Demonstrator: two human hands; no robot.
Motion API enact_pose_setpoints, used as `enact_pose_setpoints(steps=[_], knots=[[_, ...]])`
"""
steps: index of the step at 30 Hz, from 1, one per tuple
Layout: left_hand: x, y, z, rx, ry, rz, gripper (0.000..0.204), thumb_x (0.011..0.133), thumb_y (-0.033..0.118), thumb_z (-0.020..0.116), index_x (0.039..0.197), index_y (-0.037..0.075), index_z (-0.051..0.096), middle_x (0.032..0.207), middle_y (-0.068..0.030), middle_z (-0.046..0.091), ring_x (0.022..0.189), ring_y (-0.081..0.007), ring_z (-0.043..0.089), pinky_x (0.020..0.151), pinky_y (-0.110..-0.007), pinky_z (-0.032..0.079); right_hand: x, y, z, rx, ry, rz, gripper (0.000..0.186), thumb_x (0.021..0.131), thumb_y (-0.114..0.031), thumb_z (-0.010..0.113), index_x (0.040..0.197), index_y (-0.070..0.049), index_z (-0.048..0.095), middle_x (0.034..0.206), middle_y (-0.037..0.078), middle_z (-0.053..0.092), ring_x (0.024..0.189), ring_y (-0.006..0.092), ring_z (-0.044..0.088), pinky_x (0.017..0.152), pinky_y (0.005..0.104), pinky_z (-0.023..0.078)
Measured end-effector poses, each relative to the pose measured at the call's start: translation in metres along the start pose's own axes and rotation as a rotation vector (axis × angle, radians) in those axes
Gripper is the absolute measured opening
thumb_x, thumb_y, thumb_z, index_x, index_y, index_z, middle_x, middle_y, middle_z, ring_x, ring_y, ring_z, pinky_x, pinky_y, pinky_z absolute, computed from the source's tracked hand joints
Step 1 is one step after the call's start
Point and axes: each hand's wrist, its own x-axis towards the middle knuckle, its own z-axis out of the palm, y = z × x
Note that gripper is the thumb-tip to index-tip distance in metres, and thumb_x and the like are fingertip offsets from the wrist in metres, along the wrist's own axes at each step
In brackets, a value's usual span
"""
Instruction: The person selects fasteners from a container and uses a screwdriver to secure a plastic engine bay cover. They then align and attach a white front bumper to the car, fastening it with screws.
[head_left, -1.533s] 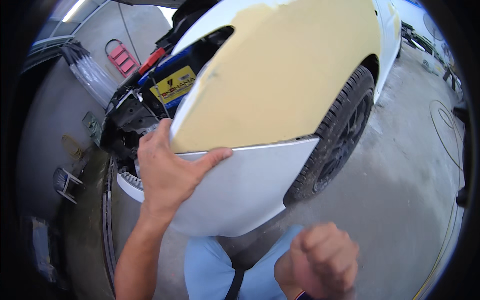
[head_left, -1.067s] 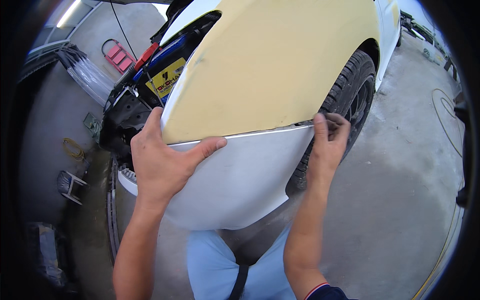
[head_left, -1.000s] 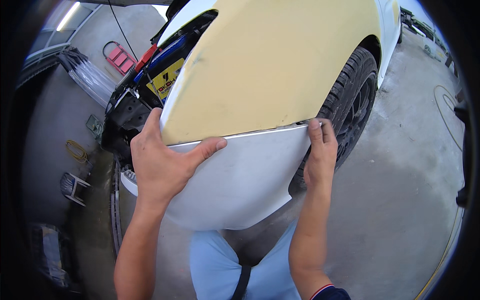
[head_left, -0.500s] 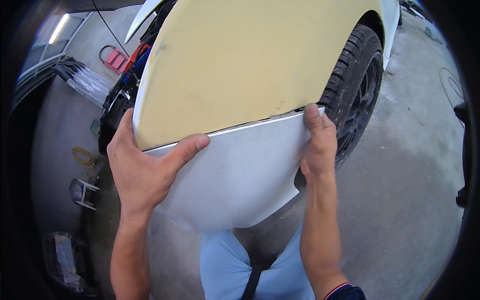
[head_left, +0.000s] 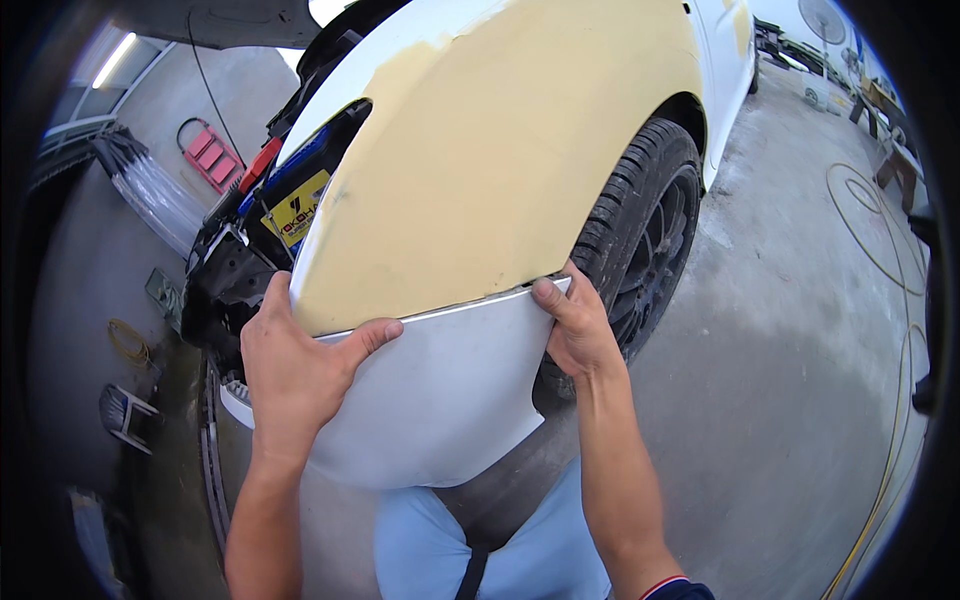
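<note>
Spanning left hand (head_left: 295, 370) to right hand (head_left: 575, 330), white bumper panel (head_left: 440, 400).

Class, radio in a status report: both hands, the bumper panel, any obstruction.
Left hand and right hand grip the grey-white plastic bumper panel. Panel butts against the yellow-primed car fender. Black front tyre behind right hand.

Grey concrete floor (head_left: 800, 380) is carrying everything in view; its surface is showing pale, dusty patches. Black front tyre (head_left: 640, 250) of the car is standing directly on it. A thin yellow hose (head_left: 880, 230) is lying in loops at the right. A coiled yellowish cord (head_left: 125, 342) and a small stool (head_left: 125, 415) are sitting at the left.
</note>
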Motion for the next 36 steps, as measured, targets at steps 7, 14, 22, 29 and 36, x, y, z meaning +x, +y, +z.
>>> enact_pose_setpoints(steps=[7, 14, 22, 29, 36], knots=[[0.0, -0.009, 0.007, -0.087, 0.034, -0.006, 0.076, 0.059, 0.05, 0.099, 0.095, -0.007, 0.063, 0.085, -0.0223, 0.074, 0.08, -0.0306, 0.076, 0.076, -0.038, 0.058, 0.002, 0.004, -0.001, -0.08, 0.044, -0.053, 0.087, 0.082, -0.038, 0.089, 0.145, 0.007, 0.048, 0.138, 0.02, 0.06, 0.132, 0.0289, 0.055, 0.114, 0.0398, 0.041], [0.0, -0.006, -0.002, -0.017, -0.047, -0.027, 0.081, 0.06, 0.058, 0.096, 0.097, -0.006, 0.063, 0.087, -0.0222, 0.074, 0.084, -0.0362, 0.075, 0.082, -0.042, 0.057, -0.005, -0.006, 0.003, -0.088, 0.016, 0.012, 0.091, 0.085, -0.042, 0.086, 0.149, 0.006, 0.043, 0.145, 0.019, 0.056, 0.138, 0.029, 0.048, 0.117, 0.0393, 0.035], [0.0, -0.009, -0.004, 0.08, -0.066, 0.053, 0.078, 0.063, 0.049, 0.096, 0.107, -0.006, 0.062, 0.095, -0.0238, 0.075, 0.091, -0.0381, 0.075, 0.085, -0.042, 0.057, -0.017, -0.007, 0.013, -0.14, 0.186, 0.083, 0.064, 0.099, -0.042, 0.071, 0.139, 0.005, 0.054, 0.131, 0.015, 0.064, 0.123, 0.0236, 0.058, 0.108, 0.0363, 0.042], [0.011, -0.025, -0.006, -0.067, -0.144, 0.214, 0.071, 0.066, 0.035, 0.097, 0.114, -0.005, 0.065, 0.1, -0.0199, 0.076, 0.093, -0.0324, 0.076, 0.088, -0.038, 0.057, -0.028, 0.003, 0.014, -0.21, 0.257, 0.017, 0.048, 0.102, -0.042, 0.066, 0.123, 0.002, 0.066, 0.113, 0.011, 0.07, 0.103, 0.015, 0.06, 0.094, 0.0299, 0.048], [0.011, -0.038, 0.002, -0.165, -0.155, 0.134, 0.084, 0.06, 0.036, 0.101, 0.122, -0.005, 0.063, 0.104, -0.015, 0.076, 0.095, -0.025, 0.074, 0.091, -0.037, 0.057, -0.03, 0.01, 0.001, -0.107, 0.141, -0.02, 0.044, 0.102, -0.036, 0.068, 0.124, 0.002, 0.066, 0.111, 0.008, 0.07, 0.101, 0.0139, 0.061, 0.093, 0.0291, 0.049]])
